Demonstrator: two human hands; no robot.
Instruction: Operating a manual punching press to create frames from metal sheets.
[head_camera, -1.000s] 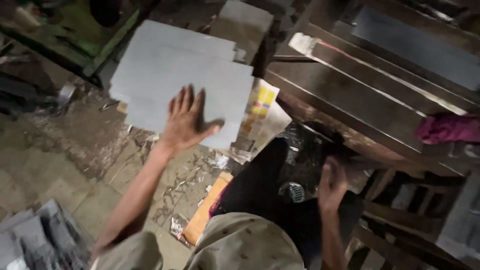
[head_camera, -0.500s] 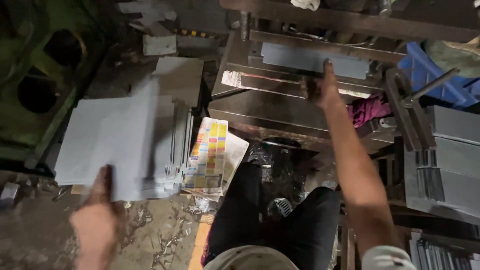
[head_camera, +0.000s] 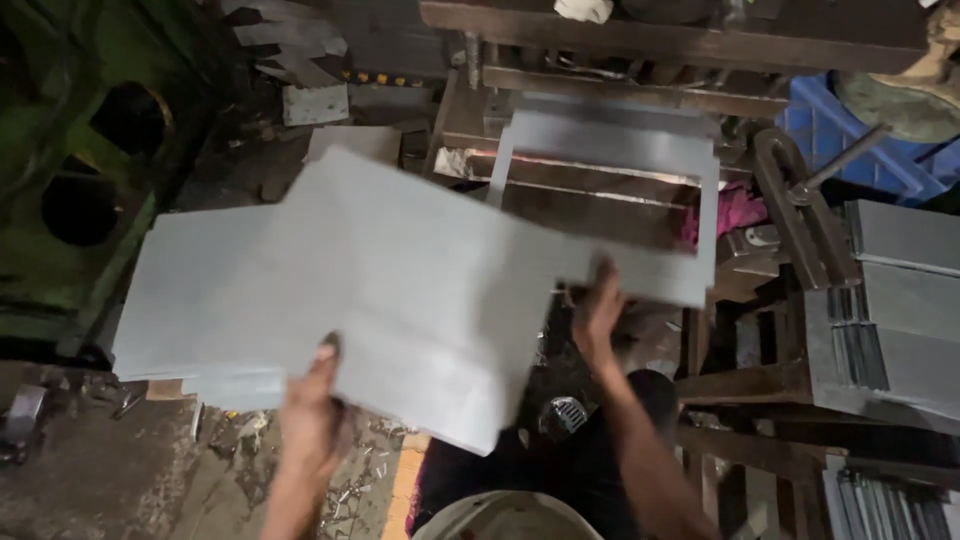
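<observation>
The left hand (head_camera: 312, 425) grips the near edge of a large flat grey metal sheet (head_camera: 400, 300), held above the grey sheet stack (head_camera: 165, 300). The right hand (head_camera: 598, 318) clasps a notched grey sheet-metal cutout (head_camera: 640, 200) at the dark press bed (head_camera: 600, 180). Better to keep each sheet level and fingers off the cut edges.

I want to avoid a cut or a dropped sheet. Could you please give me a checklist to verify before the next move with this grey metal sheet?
1. Left hand grips the near edge of the grey metal sheet: ok.
2. Right hand holds the sheet's right end: ok.
3. Hands protected from sharp edges: not ok, both are bare.
4. Sheet level: not ok, it is tilted.
5. Press bed free to receive it: not ok, a cut grey frame piece lies there.
6. Footing: cannot tell, scraps litter the floor.
</observation>
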